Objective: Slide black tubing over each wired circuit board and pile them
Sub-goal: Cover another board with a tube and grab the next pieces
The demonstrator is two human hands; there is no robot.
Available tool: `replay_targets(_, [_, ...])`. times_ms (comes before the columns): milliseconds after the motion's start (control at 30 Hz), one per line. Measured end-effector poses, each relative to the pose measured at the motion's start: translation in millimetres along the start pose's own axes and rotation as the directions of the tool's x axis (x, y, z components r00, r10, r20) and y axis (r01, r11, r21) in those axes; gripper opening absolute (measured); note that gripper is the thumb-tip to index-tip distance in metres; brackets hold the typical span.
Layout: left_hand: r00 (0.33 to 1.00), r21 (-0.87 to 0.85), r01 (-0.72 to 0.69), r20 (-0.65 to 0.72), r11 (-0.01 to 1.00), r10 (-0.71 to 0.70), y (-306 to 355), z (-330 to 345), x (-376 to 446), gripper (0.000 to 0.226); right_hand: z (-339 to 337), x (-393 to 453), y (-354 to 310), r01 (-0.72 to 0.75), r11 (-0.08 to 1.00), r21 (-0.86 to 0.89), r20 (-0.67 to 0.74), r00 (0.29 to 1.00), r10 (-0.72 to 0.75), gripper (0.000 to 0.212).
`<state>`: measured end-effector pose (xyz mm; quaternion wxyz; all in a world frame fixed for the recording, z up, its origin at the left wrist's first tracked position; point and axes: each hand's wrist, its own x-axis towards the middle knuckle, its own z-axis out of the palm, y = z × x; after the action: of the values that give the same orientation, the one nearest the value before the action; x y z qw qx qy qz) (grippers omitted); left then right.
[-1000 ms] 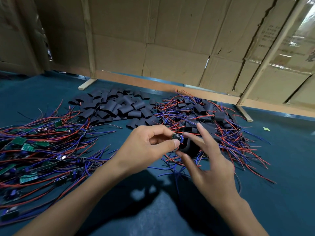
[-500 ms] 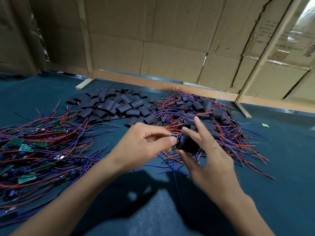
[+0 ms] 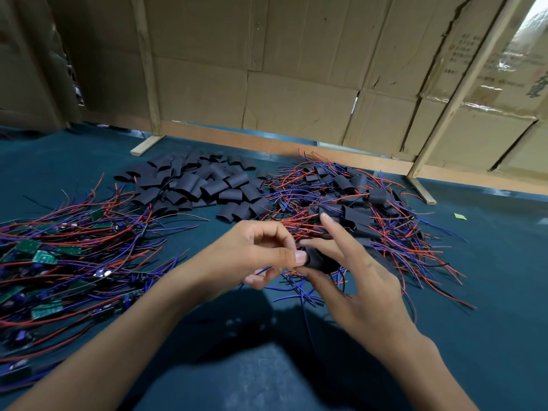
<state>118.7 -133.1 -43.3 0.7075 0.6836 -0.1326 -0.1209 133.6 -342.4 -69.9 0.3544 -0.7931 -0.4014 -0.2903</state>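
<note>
Working at the centre of the frame, a person's two bare hands meet over a short black sleeve of tubing [image 3: 318, 259] held just above a dark teal felt-covered table [image 3: 489, 277]. The right hand [image 3: 364, 289] pinches the sleeve between thumb and middle finger, its index finger raised and straight, pointing toward the upper part of the frame. The left hand [image 3: 252, 256] presses its thumb tip against the sleeve's open left end, with the index finger curled above it and the remaining fingers bent beneath; whether those fingers hold the wires cannot be told. Thin blue and black wires [image 3: 299, 292] trail down from under the sleeve toward the table. At the left edge of the frame lies a spread of bare green circuit boards with red and blue leads [image 3: 53, 256]. Behind the hands, at upper centre, sits a heap of loose black tubing pieces [image 3: 201, 185], and just to its right a tangled pile of sleeved boards with red and blue wires [image 3: 364, 209] reaches the fingers of the right hand. A small green scrap [image 3: 460, 215] lies on the table at right. Brown cardboard panels [image 3: 296, 84] braced by pale wooden battens [image 3: 148, 84] close off the far side of the table.
</note>
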Motion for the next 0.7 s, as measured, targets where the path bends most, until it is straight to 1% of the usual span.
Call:
replay_targets(67, [1.000,0.002,0.009,0.002,1.000,-0.009,1,-1,0,0.011,-4,4,1,0.001,1.000,-0.012,0.009,1.000,-0.001,0.061])
replay_targets(133, [0.998,0.056,0.002,-0.065,0.998,0.002,6,-5,0,0.019,-16,14,5,0.017,0.998,-0.054,-0.007,1.000,-0.017,0.055])
replay_targets(167, [0.993,0.102,-0.005,-0.119,0.995,0.017,10,-10,-1,0.023,-24,22,10,0.012,0.996,-0.086,-0.026,1.000,-0.014,0.052])
replay_targets(200, [0.983,0.183,-0.007,-0.181,0.983,0.041,14,-17,-2,0.024,-32,32,15,-0.017,0.992,-0.126,-0.046,0.999,0.011,0.049])
replay_targets(233, [0.965,0.313,0.009,-0.251,0.950,0.073,17,-27,-3,0.020,-40,43,24,-0.069,0.981,-0.181,-0.059,0.997,0.059,0.045])
replay_targets(267, [0.945,0.475,0.064,-0.312,0.878,0.100,21,-38,-6,0.016,-47,55,35,-0.131,0.960,-0.247,-0.045,0.991,0.124,0.043])
replay_targets(300, [0.934,0.633,0.154,-0.345,0.758,0.098,26,-52,-11,0.017,-55,67,47,-0.196,0.928,-0.318,0.004,0.978,0.207,0.043])
replay_targets(333, [0.935,0.757,0.257,-0.353,0.601,0.044,30,-67,-16,0.024,-61,77,56,-0.260,0.875,-0.408,0.074,0.946,0.316,0.048])
replay_targets(367, [0.929,0.833,0.355,-0.363,0.424,-0.065,33,-82,-20,0.035,-63,84,63,-0.317,0.803,-0.504,0.136,0.890,0.436,0.058])
replay_targets(400, [0.899,0.869,0.431,-0.393,0.244,-0.191,35,-95,-24,0.047,-62,86,66,-0.358,0.733,-0.578,0.163,0.830,0.533,0.069])
replay_targets(433, [0.854,0.878,0.473,-0.434,0.080,-0.288,36,-107,-28,0.056,-56,86,65,-0.376,0.705,-0.602,0.155,0.811,0.564,0.076])
replay_targets(467, [0.818,0.876,0.481,-0.465,-0.040,-0.338,35,-116,-30,0.060,-47,84,60,-0.368,0.728,-0.579,0.129,0.840,0.527,0.078])
replay_targets(500, [0.809,0.874,0.473,-0.479,-0.106,-0.340,34,-123,-32,0.057,-35,80,52,-0.329,0.783,-0.529,0.101,0.891,0.442,0.076])
replay_targets(533, [0.822,0.877,0.462,-0.479,-0.133,-0.307,31,-127,-33,0.046,-20,74,41,-0.262,0.840,-0.476,0.087,0.936,0.341,0.072])
replay_targets(600, [0.864,0.895,0.426,-0.447,-0.136,-0.233,26,-128,-34,0.023,12,62,23,-0.110,0.913,-0.394,0.095,0.983,0.160,0.060])
replay_targets(667, [0.898,0.920,0.381,-0.392,-0.095,-0.200,24,-127,-32,0.023,38,51,11,0.002,0.940,-0.341,0.096,0.995,0.032,0.049])
replay_targets(700, [0.913,0.931,0.361,-0.363,-0.044,-0.188,25,-126,-31,0.024,48,45,8,0.033,0.950,-0.312,0.083,0.996,-0.007,0.045])
